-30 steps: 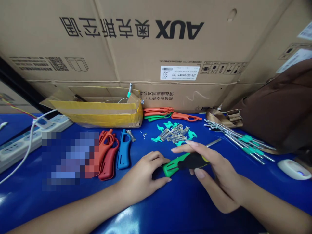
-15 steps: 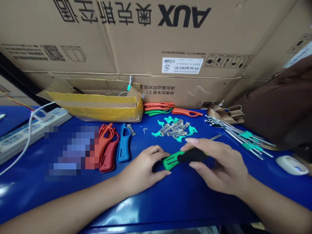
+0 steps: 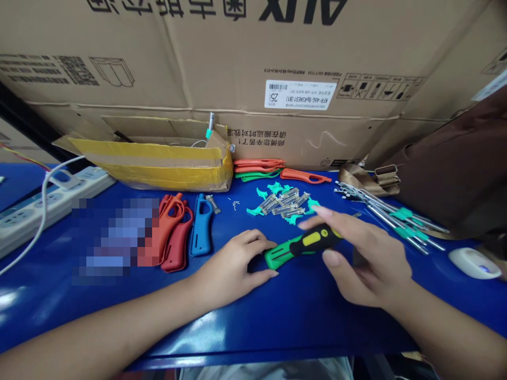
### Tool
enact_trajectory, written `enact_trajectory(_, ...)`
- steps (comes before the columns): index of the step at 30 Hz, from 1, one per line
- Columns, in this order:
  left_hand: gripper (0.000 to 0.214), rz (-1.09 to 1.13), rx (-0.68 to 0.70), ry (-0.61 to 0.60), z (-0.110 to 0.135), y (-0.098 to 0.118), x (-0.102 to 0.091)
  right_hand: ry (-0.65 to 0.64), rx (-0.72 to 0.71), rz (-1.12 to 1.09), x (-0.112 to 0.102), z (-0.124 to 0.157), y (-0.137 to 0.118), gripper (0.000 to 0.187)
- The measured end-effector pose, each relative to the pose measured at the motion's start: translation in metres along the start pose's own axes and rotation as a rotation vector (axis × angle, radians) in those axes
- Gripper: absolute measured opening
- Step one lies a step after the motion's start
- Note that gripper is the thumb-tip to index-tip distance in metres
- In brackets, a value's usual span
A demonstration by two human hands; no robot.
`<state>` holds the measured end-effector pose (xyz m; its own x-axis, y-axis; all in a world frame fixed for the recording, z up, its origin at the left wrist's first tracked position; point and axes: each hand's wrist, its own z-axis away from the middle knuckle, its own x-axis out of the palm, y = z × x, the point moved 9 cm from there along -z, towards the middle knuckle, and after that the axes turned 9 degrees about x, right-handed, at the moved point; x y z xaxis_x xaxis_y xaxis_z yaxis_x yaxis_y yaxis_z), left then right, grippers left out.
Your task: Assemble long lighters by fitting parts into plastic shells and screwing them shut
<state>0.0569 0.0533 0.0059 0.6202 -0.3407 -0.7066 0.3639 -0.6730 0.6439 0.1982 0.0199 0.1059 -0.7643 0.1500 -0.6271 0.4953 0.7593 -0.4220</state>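
A green lighter casing (image 3: 278,256) lies on the blue table in front of me, its near end pinched between the fingers and thumb of my left hand (image 3: 240,267). Against its other end sits a black and yellow screwdriver (image 3: 316,239), seen by its handle; its tip is hidden. My right hand (image 3: 370,258) is around the handle's far end, with forefinger above and thumb below, both partly lifted off. Other fingers are hidden behind. Just beyond lie several teal triggers (image 3: 255,211) and clear plastic tanks (image 3: 288,203).
Red casings (image 3: 175,248) and a blue casing (image 3: 202,232) lie left. Orange casings (image 3: 304,176) sit behind. A yellow-taped box (image 3: 158,166) and a power strip (image 3: 47,206) stand back left. Metal rods (image 3: 390,214) and a white mouse (image 3: 473,263) are right.
The screwdriver handle has turned, so a yellow patch now faces me. My right thumb and forefinger have spread wider apart. The left hand keeps its hold. The view has tipped slightly downward.
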Motion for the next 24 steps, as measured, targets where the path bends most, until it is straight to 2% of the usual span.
enact_trajectory(2, 0.037, 0.0, 0.002, 0.002, 0.0, 0.0, 0.0, -0.047, 0.112, -0.149, 0.004, 0.002, 0.01, 0.057)
enact_trajectory(4, 0.036, -0.001, 0.005, -0.001, -0.001, 0.001, -0.001, -0.057, 0.152, -0.214, 0.005, 0.002, 0.013, 0.052)
enact_trajectory(7, 0.037, 0.002, 0.006, -0.012, -0.001, 0.001, -0.001, -0.002, 0.084, -0.079, -0.002, -0.002, 0.006, 0.047)
enact_trajectory(10, 0.038, -0.001, 0.004, -0.015, -0.001, 0.001, 0.0, -0.009, 0.063, -0.002, 0.0, -0.003, 0.005, 0.06)
enact_trajectory(13, 0.036, -0.01, 0.008, -0.007, -0.001, 0.001, 0.0, -0.096, 0.145, -0.119, 0.013, 0.001, 0.014, 0.077)
enact_trajectory(15, 0.035, -0.011, 0.014, -0.002, -0.001, 0.002, 0.0, -0.069, 0.152, -0.146, 0.015, 0.002, 0.016, 0.08)
enact_trajectory(19, 0.037, -0.008, 0.015, 0.001, -0.001, 0.001, -0.001, 0.067, 0.074, -0.006, 0.006, 0.002, 0.01, 0.069)
enact_trajectory(21, 0.038, -0.003, 0.016, 0.0, -0.001, 0.001, -0.001, 0.045, 0.07, -0.037, 0.007, 0.002, 0.01, 0.064)
enact_trajectory(24, 0.037, 0.001, 0.013, -0.002, 0.0, 0.0, 0.0, -0.028, 0.133, -0.213, 0.012, 0.003, 0.017, 0.062)
